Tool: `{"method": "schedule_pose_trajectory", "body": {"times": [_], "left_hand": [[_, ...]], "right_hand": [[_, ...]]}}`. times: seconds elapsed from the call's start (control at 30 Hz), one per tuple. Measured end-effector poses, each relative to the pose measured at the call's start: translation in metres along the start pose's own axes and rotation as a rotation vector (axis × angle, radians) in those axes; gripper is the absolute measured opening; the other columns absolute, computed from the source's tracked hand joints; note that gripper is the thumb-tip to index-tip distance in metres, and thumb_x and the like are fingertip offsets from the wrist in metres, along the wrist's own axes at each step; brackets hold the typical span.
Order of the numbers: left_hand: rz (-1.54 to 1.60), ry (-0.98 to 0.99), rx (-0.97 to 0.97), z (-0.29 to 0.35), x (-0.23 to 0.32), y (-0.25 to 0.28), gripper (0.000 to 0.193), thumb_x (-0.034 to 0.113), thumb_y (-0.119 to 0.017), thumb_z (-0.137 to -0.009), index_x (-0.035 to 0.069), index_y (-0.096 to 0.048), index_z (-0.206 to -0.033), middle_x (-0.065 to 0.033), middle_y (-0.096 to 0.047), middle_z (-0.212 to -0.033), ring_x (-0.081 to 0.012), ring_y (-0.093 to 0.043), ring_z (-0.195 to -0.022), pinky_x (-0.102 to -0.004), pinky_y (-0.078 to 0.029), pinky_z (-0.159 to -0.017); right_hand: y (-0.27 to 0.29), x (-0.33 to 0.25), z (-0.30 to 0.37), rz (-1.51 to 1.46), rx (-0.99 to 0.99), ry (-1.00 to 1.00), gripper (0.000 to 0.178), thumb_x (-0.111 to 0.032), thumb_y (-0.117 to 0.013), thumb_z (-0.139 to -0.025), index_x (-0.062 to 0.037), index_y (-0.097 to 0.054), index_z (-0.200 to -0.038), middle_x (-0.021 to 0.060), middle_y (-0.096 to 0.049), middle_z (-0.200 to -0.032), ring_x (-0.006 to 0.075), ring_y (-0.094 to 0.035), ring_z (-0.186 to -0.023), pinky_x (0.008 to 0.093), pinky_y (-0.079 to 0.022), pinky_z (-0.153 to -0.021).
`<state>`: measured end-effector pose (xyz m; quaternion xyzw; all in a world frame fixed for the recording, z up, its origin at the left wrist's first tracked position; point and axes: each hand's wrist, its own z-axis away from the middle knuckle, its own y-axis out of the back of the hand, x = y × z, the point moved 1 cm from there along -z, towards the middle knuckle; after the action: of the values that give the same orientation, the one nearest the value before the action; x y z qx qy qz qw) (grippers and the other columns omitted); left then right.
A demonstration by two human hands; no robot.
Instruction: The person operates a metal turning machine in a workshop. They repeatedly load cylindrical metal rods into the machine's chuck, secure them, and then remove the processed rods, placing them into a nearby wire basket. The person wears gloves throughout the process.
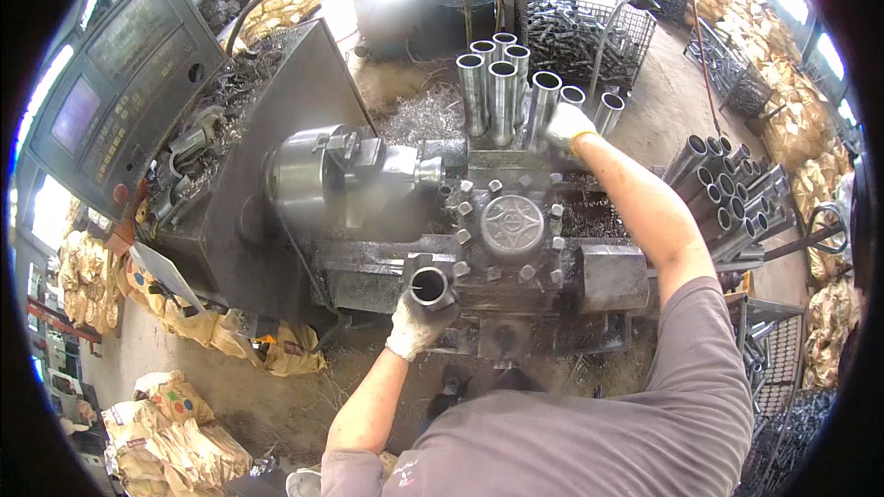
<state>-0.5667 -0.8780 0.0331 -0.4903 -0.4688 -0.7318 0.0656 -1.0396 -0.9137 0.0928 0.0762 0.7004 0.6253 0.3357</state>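
In my left hand, which wears a pale work glove, is a short steel tube; its open end faces up in front of the lathe. My right arm reaches over the machine. There my gloved right hand is closed round the side of a standing steel tube; its fingers are partly hidden. Several similar tubes stand upright beside it, behind the square tool post. Left of the post, the lathe chuck has a metal piece at its front.
A control panel and a chip-strewn metal guard stand on the left. More tubes are stacked at the right. Wire baskets of metal parts are at the back. Sacks lie at the lower left and along the right wall.
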Motion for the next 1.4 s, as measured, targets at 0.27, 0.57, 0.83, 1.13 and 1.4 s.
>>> {"method": "schedule_pose_trajectory", "body": {"times": [0.27, 0.57, 0.83, 1.13, 1.4], "left_hand": [[0.148, -0.146, 0.37, -0.075, 0.036, 0.139, 0.026, 0.013, -0.08, -0.092, 0.002, -0.073, -0.115, -0.0083, -0.078, -0.104, -0.0191, -0.076, -0.091, -0.0329, -0.062, -0.085], [0.607, -0.277, 0.078, -0.027, -0.033, 0.062, 0.039, 0.015, -0.083, -0.087, 0.007, -0.069, -0.122, -0.0094, -0.078, -0.108, -0.0216, -0.077, -0.097, -0.0399, -0.063, -0.09], [0.17, -0.218, -0.066, 0.001, -0.022, -0.002, 0.075, 0.016, -0.082, -0.086, 0.004, -0.047, -0.151, -0.0252, -0.073, -0.121, -0.0412, -0.073, -0.115, -0.048, -0.06, -0.096], [-0.602, -0.428, 0.681, -0.142, -0.018, 0.172, 0.076, 0.023, -0.076, -0.088, -0.001, -0.045, -0.154, -0.0293, -0.05, -0.154, -0.0521, -0.039, -0.15, -0.0653, -0.027, -0.126], [-0.667, -0.693, 0.856, -0.156, -0.016, 0.174, 0.073, 0.023, -0.073, -0.083, 0.001, -0.049, -0.148, -0.0263, -0.053, -0.15, -0.0512, -0.045, -0.144, -0.0647, -0.03, -0.125]], "right_hand": [[0.034, -0.155, 0.072, -0.058, -0.674, 0.358, 0.061, -0.053, -0.072, -0.093, -0.0069, -0.074, -0.131, 0.0118, -0.077, -0.117, 0.022, -0.073, -0.095, 0.0383, -0.063, -0.081], [0.016, -0.236, 0.098, -0.48, 0.056, 0.674, 0.037, -0.025, -0.083, -0.08, -0.0079, -0.08, -0.113, 0.0157, -0.08, -0.113, 0.0325, -0.077, -0.102, 0.0411, -0.061, -0.091], [-0.007, -0.208, 0.025, 0.055, -0.512, 0.423, 0.095, -0.041, -0.087, -0.074, 0.0044, -0.056, -0.151, 0.0279, -0.066, -0.144, 0.036, -0.062, -0.137, 0.0393, -0.05, -0.117], [-0.059, -0.16, -0.04, -0.112, -1.334, 0.143, 0.057, -0.033, -0.087, -0.087, -0.0025, -0.072, -0.133, 0.0159, -0.075, -0.129, 0.0256, -0.079, -0.097, 0.0412, -0.066, -0.088], [-0.025, -0.137, 0.019, 0.342, -0.477, 0.635, 0.057, -0.041, -0.087, -0.068, -0.0019, -0.077, -0.107, 0.0224, -0.078, -0.093, 0.0383, -0.077, -0.087, 0.0453, -0.062, -0.079]]}}
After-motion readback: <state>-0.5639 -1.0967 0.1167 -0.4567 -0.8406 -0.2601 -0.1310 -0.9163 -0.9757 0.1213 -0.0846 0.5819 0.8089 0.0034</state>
